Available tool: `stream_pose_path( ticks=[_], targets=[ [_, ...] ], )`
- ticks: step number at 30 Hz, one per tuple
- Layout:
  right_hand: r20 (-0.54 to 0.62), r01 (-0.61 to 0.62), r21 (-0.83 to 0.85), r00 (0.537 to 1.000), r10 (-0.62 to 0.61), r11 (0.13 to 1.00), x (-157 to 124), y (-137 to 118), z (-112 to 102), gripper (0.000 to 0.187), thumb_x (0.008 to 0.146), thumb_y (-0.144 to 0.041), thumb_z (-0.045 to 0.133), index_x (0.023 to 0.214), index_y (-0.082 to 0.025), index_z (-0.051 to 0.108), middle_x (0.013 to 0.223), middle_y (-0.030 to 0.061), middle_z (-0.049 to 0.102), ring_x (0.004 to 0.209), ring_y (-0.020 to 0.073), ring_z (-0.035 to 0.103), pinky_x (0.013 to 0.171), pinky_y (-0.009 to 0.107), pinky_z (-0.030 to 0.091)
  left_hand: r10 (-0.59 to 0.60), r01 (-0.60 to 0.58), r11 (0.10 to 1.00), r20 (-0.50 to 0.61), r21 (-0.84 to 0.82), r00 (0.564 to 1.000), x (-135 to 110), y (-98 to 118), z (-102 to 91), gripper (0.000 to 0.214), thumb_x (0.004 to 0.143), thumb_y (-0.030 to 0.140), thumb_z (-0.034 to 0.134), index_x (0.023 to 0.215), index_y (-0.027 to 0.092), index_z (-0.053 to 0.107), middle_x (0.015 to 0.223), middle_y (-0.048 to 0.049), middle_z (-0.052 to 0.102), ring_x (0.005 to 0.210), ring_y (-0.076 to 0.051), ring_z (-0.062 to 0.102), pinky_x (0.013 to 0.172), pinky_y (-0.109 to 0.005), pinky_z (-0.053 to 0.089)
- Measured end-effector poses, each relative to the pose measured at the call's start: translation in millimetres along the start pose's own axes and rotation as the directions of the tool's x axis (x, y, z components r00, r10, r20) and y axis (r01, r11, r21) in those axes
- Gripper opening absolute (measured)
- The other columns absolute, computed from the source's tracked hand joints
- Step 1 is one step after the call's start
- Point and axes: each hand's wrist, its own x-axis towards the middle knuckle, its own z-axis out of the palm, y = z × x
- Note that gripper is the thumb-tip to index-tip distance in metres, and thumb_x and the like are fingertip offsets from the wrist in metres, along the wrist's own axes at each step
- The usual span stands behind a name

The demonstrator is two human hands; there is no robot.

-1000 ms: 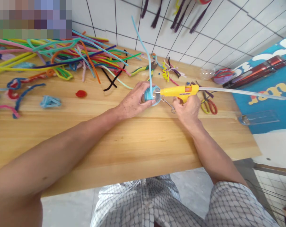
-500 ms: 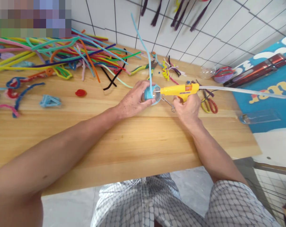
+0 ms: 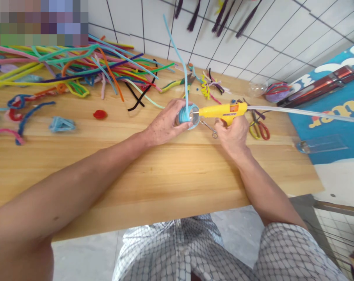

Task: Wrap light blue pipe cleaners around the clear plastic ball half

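Note:
My left hand (image 3: 167, 124) is closed round a small clear cup-like container (image 3: 196, 117) wrapped in light blue pipe cleaner. From the wrapping a loose length of light blue pipe cleaner (image 3: 182, 62) rises in a curve toward the wall. My right hand (image 3: 233, 136) grips a yellow hot glue gun (image 3: 220, 111), and its metal nozzle points left at the wrapped side of the container. A long translucent glue stick (image 3: 299, 112) sticks out of the gun's back end. Whether the nozzle touches the pipe cleaner I cannot tell.
Many coloured pipe cleaners (image 3: 77, 66) lie heaped at the back left. Behind the container are green-and-yellow pliers (image 3: 175, 84). Small metal scissors (image 3: 210, 130) and red-and-yellow handled scissors (image 3: 259, 130) lie around my right hand. A red piece (image 3: 100, 114) and a blue bundle (image 3: 62, 124) sit left.
Hardly anything differs. The glue gun and its glue stick have shifted very slightly to the right; my left hand holds the container in the same place.

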Motion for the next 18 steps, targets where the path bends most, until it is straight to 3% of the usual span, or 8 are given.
stream_pose_path(
  ticks=[18],
  targets=[
    [0.01,-0.002,-0.026,1.0,0.003,1.0,-0.9,6.8,3.9,0.017,0.084,-0.03,0.067,0.101,-0.028,0.064,0.095,0.01,0.074,0.095,0.0338,0.073,0.089,0.054,0.063,-0.007,0.007,1.0,0.001,-0.002,1.0,0.1,0.4,0.2,0.061,0.104,0.059,0.071,0.151,0.023,0.057,0.152,-0.0153,0.067,0.145,-0.032,0.063,0.125,-0.052,0.052]
  ],
)
